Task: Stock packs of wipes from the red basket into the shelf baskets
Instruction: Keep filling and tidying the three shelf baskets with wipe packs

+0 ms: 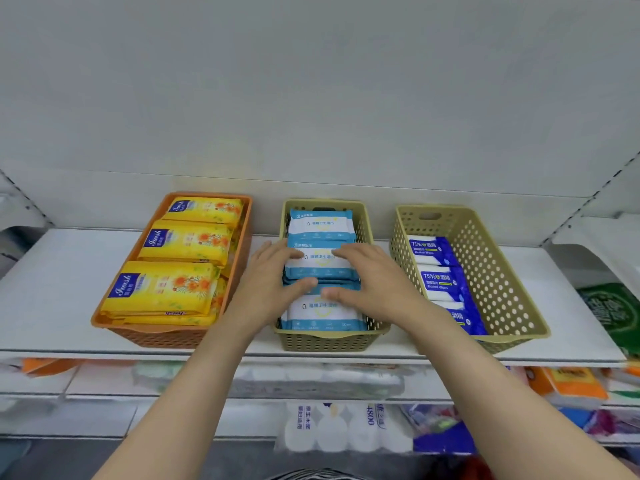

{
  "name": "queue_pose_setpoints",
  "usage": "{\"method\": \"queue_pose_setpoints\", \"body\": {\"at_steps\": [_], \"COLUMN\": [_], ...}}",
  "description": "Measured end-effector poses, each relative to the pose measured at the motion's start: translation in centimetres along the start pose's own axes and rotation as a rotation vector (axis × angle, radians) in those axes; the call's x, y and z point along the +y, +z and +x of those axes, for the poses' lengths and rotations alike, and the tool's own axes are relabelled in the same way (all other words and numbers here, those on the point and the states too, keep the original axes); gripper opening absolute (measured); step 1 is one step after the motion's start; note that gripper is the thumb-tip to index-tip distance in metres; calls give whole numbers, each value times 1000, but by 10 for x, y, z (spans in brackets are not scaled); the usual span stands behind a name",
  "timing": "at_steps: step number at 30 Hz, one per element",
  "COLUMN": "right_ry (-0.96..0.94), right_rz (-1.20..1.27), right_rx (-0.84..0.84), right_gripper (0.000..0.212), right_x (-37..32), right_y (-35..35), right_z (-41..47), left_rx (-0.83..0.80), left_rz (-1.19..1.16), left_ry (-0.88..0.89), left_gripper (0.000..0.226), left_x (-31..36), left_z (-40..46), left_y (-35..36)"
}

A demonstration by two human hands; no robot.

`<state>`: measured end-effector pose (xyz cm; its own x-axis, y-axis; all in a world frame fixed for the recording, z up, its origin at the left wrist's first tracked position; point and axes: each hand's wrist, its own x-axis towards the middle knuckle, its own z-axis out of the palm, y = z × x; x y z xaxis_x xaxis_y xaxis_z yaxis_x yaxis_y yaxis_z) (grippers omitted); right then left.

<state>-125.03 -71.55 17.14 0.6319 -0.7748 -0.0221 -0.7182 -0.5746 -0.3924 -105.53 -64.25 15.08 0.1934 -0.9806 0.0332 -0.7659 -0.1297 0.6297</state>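
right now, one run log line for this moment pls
step: seating light blue wipes pack | left hand: grips pack | right hand: grips pack | place: middle olive basket | red basket: not in view

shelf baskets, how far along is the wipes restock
Done: the orange basket is packed with yellow packs, and the middle basket looks full of light blue packs.
In hand: the left hand and right hand are on the middle light blue pack, seemingly settling it.
Left: the right basket holds a single row of dark blue alcohol packs, with space beside them. The red basket is out of view.
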Motion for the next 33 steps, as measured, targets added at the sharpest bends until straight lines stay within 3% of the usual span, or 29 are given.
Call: {"method": "queue_pose_setpoints", "body": {"at_steps": [3,9,22,33], "right_ry": [12,99,128,75], "right_rz": [-32,-138,-278,-194], "right_rx": [42,-94,-149,-90], "right_gripper": [66,67,71,66], "right_x": [-11,-21,-18,-26], "right_y": [11,50,61,69], "right_z": [13,27,32,42], "left_rx": [100,29,28,119], "left_rz": [-157,-474,-575,-749], "left_ry": [-43,-129,-210,-264], "left_gripper": [61,51,52,44], "left_x": [5,2,-6,-17], "left_z": [6,11,14,16], "left_y": [-1,17,24,33]}}
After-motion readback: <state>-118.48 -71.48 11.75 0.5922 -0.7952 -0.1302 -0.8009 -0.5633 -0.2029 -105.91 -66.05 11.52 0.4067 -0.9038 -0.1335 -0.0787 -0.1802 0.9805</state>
